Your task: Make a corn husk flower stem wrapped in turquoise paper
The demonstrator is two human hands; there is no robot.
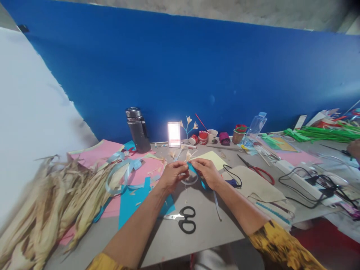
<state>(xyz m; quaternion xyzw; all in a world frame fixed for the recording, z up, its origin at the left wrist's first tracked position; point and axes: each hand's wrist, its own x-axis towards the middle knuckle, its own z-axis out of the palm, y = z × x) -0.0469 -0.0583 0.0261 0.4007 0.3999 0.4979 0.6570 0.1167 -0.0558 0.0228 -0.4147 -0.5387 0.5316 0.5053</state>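
Note:
My left hand (pixel 174 175) and my right hand (pixel 208 173) meet over the middle of the table, fingers pinched close together. A small pale husk flower (pixel 188 156) rises just above the left fingertips, its stem end hidden among them. From the right fingers a blue strip (pixel 203 183) hangs down, with its upper end between both hands. Below the hands lies a whitish ring (pixel 191 180), partly covered. Black-handled scissors (pixel 186 219) rest on the table nearer to me. Another pale flower (pixel 172 154) lies beyond my left hand.
Dried corn husks (pixel 60 198) are heaped at left beside blue paper (pixel 131 204). Behind stand a dark flask (pixel 137 131), a flower stem (pixel 187 129), a paper cup (pixel 212 136) and a plastic bottle (pixel 255 129). Pliers (pixel 260 171) and a power strip (pixel 299 180) are right; another person's hand (pixel 354 149) shows.

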